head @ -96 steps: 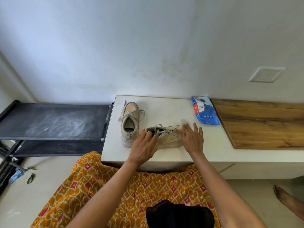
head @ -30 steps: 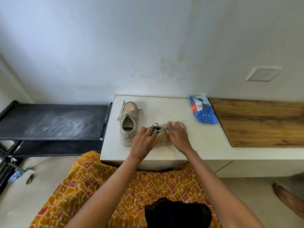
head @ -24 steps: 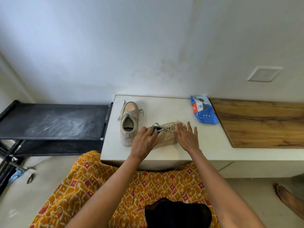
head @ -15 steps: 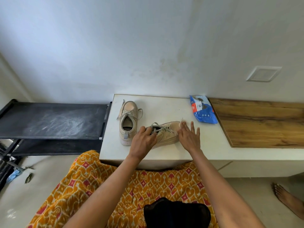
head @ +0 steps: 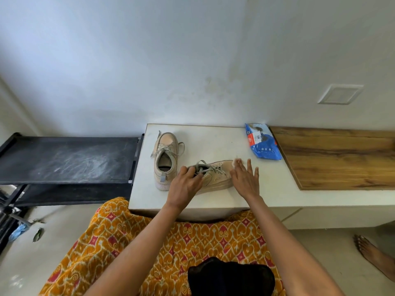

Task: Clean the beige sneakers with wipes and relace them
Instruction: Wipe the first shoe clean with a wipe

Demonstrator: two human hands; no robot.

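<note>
Right now I am watching the left hand (head: 185,184) curling its fingers over the heel opening of the near sneaker (head: 213,177), gripping it by the collar and laces. Meanwhile the right hand (head: 244,179) is lying flat with straight, spread fingers against the toe end, pressing a white wipe (head: 236,161) that is peeking out past the fingertips. That beige sneaker is lying across the white counter (head: 203,144), toe pointing right. Its mate (head: 165,159) is standing just beside it, toe toward the wall, laces loose. A blue wipes pack (head: 263,142) is sitting further right.
</note>
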